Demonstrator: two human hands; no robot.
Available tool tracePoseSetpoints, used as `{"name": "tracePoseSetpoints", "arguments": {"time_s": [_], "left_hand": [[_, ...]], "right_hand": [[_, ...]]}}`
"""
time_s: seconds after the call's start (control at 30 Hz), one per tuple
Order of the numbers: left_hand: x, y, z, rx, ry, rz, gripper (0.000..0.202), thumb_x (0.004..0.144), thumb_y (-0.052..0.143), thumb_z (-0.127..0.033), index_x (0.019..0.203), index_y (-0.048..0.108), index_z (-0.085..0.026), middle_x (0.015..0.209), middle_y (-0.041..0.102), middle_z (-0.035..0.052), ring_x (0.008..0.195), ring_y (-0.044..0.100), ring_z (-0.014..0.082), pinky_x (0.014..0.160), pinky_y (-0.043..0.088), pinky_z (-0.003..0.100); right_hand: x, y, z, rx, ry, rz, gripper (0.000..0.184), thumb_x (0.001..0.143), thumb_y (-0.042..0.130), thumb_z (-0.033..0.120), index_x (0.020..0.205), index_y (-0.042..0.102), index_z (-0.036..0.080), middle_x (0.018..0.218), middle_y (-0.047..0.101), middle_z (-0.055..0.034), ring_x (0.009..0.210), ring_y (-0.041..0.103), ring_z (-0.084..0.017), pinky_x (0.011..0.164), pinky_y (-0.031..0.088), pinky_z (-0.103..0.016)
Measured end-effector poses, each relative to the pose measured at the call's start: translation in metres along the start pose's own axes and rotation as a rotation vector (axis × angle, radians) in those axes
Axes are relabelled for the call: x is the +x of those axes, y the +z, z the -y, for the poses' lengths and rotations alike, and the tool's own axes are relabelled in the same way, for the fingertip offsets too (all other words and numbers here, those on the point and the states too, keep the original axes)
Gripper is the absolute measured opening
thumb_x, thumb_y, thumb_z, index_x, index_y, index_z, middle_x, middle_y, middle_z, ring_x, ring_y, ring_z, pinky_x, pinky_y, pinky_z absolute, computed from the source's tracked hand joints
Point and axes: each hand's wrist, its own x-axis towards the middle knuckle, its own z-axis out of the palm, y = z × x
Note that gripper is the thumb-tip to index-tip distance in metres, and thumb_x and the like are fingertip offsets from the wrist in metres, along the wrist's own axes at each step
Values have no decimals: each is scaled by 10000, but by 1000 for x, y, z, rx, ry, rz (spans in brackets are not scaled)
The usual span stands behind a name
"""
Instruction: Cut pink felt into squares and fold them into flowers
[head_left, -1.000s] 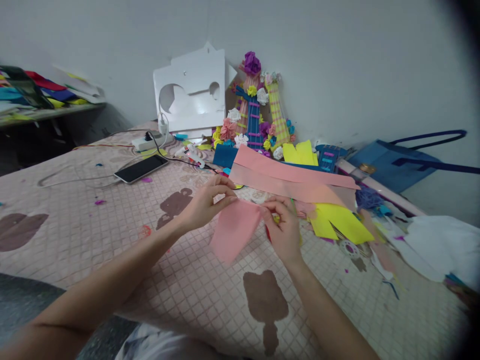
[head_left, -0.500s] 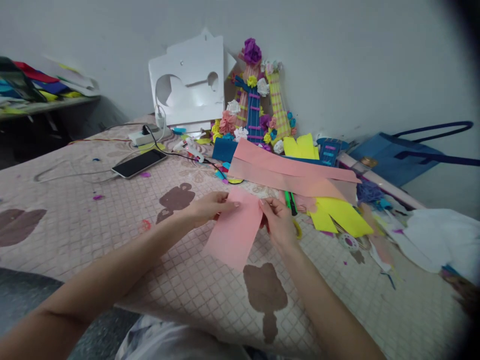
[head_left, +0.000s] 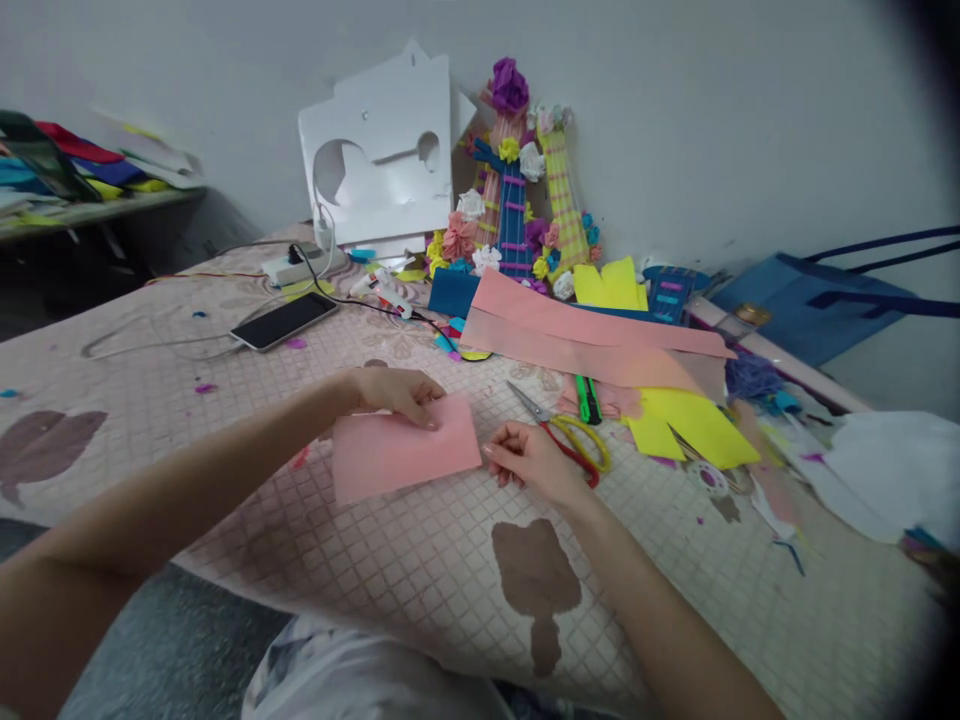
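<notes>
My left hand [head_left: 397, 392] is closed on a pink sheet of paper [head_left: 409, 450], with the thumb on top and the fingers underneath. The sheet lies sideways just over the table. Beside its right-hand corner is my right hand [head_left: 525, 460], its fingers loosely bent and the tips a little apart, with nothing visible in them. Scissors [head_left: 577, 445] with red and yellow handles lie right behind the right hand, partly covered by it. Larger pink paper strips [head_left: 585, 335] lie farther back, near a green cutter [head_left: 588, 400].
Yellow paper [head_left: 694, 425] and a tape roll [head_left: 707, 478] lie to the right. A phone [head_left: 285, 320], glue gun [head_left: 386, 293] and power strip [head_left: 289, 268] with cables are at the left. Decorated paper guitars [head_left: 514, 220] and white foam [head_left: 382, 150] lean on the wall, a blue bag [head_left: 810, 310] at right.
The pink sheet has turned from lengthwise to sideways and shifted left with my left hand. My right hand has let go of it and come slightly nearer me, uncovering the scissors.
</notes>
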Motion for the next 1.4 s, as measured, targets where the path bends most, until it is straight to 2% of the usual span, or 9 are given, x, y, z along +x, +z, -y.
{"name": "tracePoseSetpoints", "arguments": {"time_s": [0.17, 0.27, 0.37, 0.5, 0.8, 1.03, 1.17, 1.27, 1.4], "left_hand": [[15, -23, 6, 131, -85, 117, 358, 570, 780, -325, 895, 703, -194, 707, 706, 29, 604, 610, 166, 571, 474, 262], [21, -30, 4, 250, -62, 63, 291, 548, 766, -297, 806, 710, -174, 663, 694, 23, 578, 585, 157, 559, 454, 246], [23, -31, 1, 345, 20, -21, 204, 504, 744, -244, 687, 702, -164, 617, 672, 3, 557, 561, 140, 517, 410, 202], [23, -27, -2, 414, 40, -86, 129, 517, 692, -218, 631, 684, -158, 559, 627, -25, 540, 521, 118, 504, 365, 176], [27, -27, -1, 478, 14, -107, 113, 511, 686, -207, 613, 691, -158, 510, 607, -32, 505, 495, 117, 500, 345, 186], [32, -34, 1, 614, 20, -108, 135, 526, 688, -256, 623, 694, -162, 529, 617, -26, 506, 500, 118, 509, 365, 192], [21, -26, -1, 884, -33, -410, 170, 554, 693, -238, 701, 680, -153, 603, 637, 10, 598, 564, 165, 620, 427, 245], [7, -3, 1, 1096, 163, -841, 226, 702, 604, -165, 920, 659, -138, 900, 675, 98, 893, 604, 242, 803, 440, 344], [-2, 37, 21, 1116, 569, -558, 267, 892, 408, -148, 1013, 646, -152, 1053, 674, 109, 1049, 589, 204, 919, 442, 353]], "right_hand": [[2, 2, -7, -184, -96, -101, 199, 828, 549, 355, 749, 544, 172, 598, 603, 22, 479, 557, -100, 450, 412, -205], [3, 3, -9, -392, -216, -187, 144, 849, 519, 285, 787, 582, 172, 643, 622, 4, 555, 586, -125, 549, 470, -251], [1, 10, -8, -629, -451, -270, 164, 859, 514, 234, 956, 621, 157, 928, 662, -85, 867, 628, -189, 789, 509, -341], [-10, 26, -3, -890, -673, -68, 357, 908, 473, 263, 1224, 553, 119, 1300, 542, -149, 1237, 461, -235, 1043, 387, -407], [-27, 52, 1, -1157, -600, 188, 718, 903, 447, 478, 1457, 240, 70, 1525, 219, -159, 1420, 130, -281, 1137, 201, -517], [-25, 40, -15, -1167, -420, 123, 751, 904, 453, 438, 1486, 125, 96, 1531, 179, -167, 1419, 135, -279, 1126, 175, -555], [-25, 37, -18, -1185, -422, 128, 733, 909, 436, 418, 1488, 118, 100, 1542, 136, -152, 1421, 118, -280, 1130, 163, -548], [-25, 38, -19, -1193, -431, 122, 740, 905, 442, 416, 1487, 118, 94, 1543, 127, -158, 1422, 112, -283, 1130, 162, -548], [-24, 39, -21, -1191, -438, 106, 735, 903, 440, 435, 1483, 144, 93, 1537, 168, -165, 1420, 124, -286, 1124, 171, -557]]}}
